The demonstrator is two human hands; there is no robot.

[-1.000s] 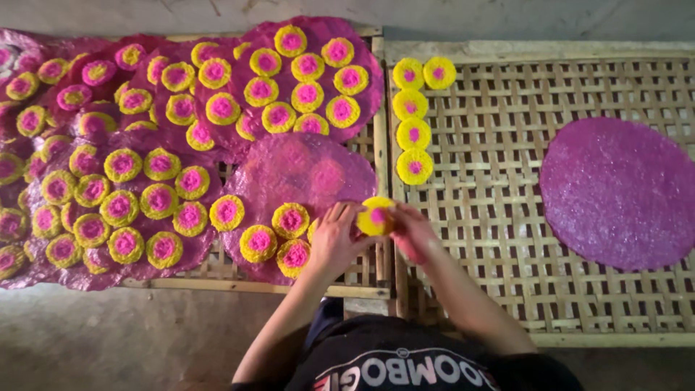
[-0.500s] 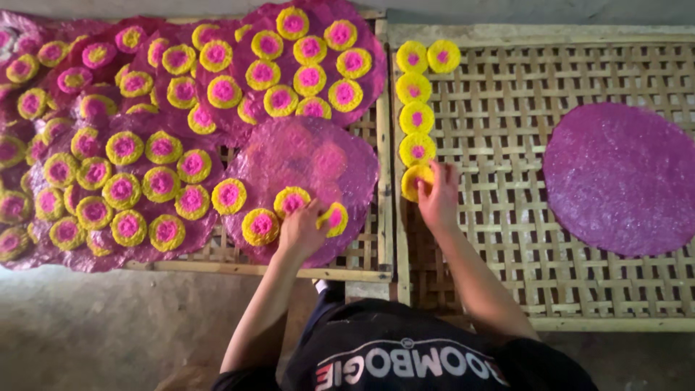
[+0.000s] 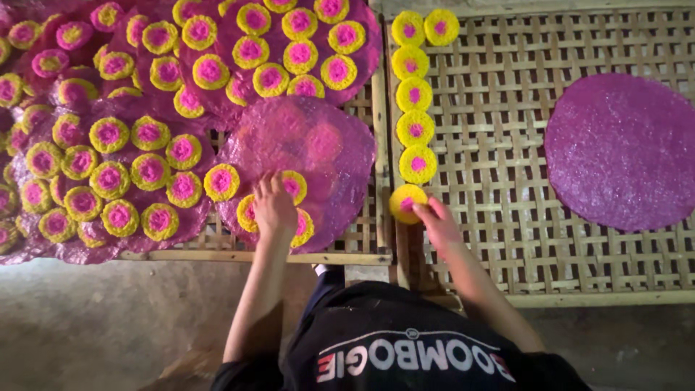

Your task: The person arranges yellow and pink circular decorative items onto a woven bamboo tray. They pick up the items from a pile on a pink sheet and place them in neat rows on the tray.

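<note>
Right hand (image 3: 438,221) pinches a yellow-pink disc (image 3: 405,201) at the near end of the column (image 3: 415,94) on the bamboo rack (image 3: 507,181), extending the line; left hand (image 3: 274,205), fingers spread, rests flat on discs on the purple sheet (image 3: 326,145).

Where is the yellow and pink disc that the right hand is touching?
In the head view, the disc lies on the right woven tray's left edge, under the right hand's fingertips, at the bottom of a column of similar discs.
</note>
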